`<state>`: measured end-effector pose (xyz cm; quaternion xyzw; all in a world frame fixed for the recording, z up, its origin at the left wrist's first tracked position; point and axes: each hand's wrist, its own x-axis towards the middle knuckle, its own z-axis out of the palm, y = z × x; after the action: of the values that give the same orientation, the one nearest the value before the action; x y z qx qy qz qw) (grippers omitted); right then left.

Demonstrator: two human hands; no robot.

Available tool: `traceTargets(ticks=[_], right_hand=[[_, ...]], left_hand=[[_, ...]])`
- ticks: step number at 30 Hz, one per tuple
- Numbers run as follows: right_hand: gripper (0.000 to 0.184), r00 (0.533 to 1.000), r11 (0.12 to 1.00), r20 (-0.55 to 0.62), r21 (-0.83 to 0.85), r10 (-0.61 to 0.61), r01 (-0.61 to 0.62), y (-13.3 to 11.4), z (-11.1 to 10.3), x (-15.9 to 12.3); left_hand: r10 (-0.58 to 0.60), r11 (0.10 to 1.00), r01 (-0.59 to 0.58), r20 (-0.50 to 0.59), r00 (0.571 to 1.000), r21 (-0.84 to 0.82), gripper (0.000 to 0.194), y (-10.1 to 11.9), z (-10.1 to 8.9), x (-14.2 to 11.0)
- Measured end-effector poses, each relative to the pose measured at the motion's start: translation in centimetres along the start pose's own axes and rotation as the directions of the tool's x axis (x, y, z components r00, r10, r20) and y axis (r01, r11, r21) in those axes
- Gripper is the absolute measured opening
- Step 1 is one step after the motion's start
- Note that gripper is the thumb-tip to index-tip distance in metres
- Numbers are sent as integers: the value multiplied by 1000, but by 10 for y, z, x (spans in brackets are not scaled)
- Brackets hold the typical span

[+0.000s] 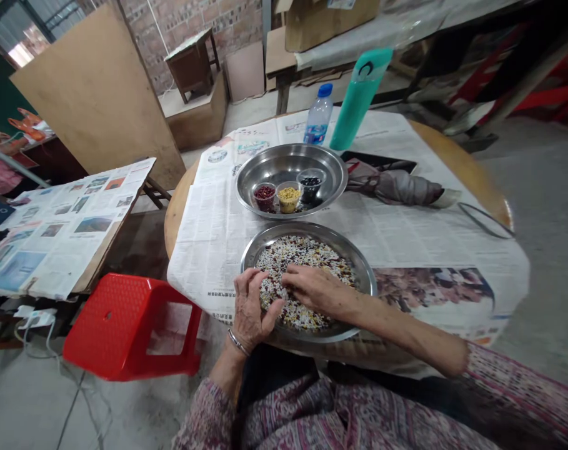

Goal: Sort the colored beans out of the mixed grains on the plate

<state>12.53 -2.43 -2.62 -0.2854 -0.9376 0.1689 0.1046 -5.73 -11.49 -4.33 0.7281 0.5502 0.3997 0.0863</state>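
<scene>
A steel basin (368,275) in front of me holds a mix of white grains and red, yellow and dark beans (312,250). My left hand (254,306) rests at the basin's left rim, thumb apart from the fingers, holding nothing. My right hand (309,286) reaches over the mix, its bent fingertips pressed together down among the beans; what they pinch is too small to make out. Behind stands a second steel basin (269,164) with three clear cups inside: red beans (265,195), yellow beans (288,196) and black beans (310,181).
Newspaper (209,237) covers the round table. Towards its back stand a water bottle (318,115) and a teal bottle (361,100), with a folded grey umbrella (396,186) to the right. A red stool (124,325) is at the left, beside another newspaper-covered table (68,225).
</scene>
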Motion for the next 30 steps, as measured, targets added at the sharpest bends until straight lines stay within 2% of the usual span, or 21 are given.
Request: traceTargets(ticks=[3, 7, 11, 13, 15, 18, 21, 23, 27, 30], right_hand=[[21, 994, 998, 97, 41, -45, 42, 2, -13, -15], [17, 983, 996, 160, 20, -86, 83, 4, -28, -40], [20, 969, 992, 211, 22, -125, 123, 4, -23, -48], [18, 984, 994, 158, -66, -77, 89, 8, -16, -43], [18, 998, 985, 55, -172, 9, 0, 16, -12, -33], [24, 989, 963, -99, -234, 113, -134, 26, -11, -16], [29, 975, 965, -155, -183, 159, -187, 22, -6, -2], [29, 983, 983, -120, -110, 136, -149, 12, 1, 5], [18, 997, 997, -8, 26, 76, -76, -5, 16, 13], [16, 998, 987, -15, 147, 61, -58, -4, 17, 9]], left_hand=[[3, 1000, -3, -8, 1000, 6, 48, 0, 0, 0], [13, 1000, -13, -11, 1000, 8, 46, 0, 1, 0], [21, 1000, -21, -1, 1000, 8, 44, -1, 1, 0], [16, 1000, -16, 0, 1000, 8, 43, -1, 1, 0], [15, 1000, -15, 0, 1000, 7, 43, -1, 1, 1], [21, 1000, -21, -3, 1000, 13, 42, 0, 1, 1], [18, 1000, -18, -7, 1000, 18, 41, 0, 0, 1], [15, 1000, -15, -9, 1000, 17, 41, 0, 0, 1], [23, 1000, -22, -8, 1000, 21, 41, -1, 1, 1], [22, 999, -21, -6, 1000, 24, 40, -1, 0, 1]])
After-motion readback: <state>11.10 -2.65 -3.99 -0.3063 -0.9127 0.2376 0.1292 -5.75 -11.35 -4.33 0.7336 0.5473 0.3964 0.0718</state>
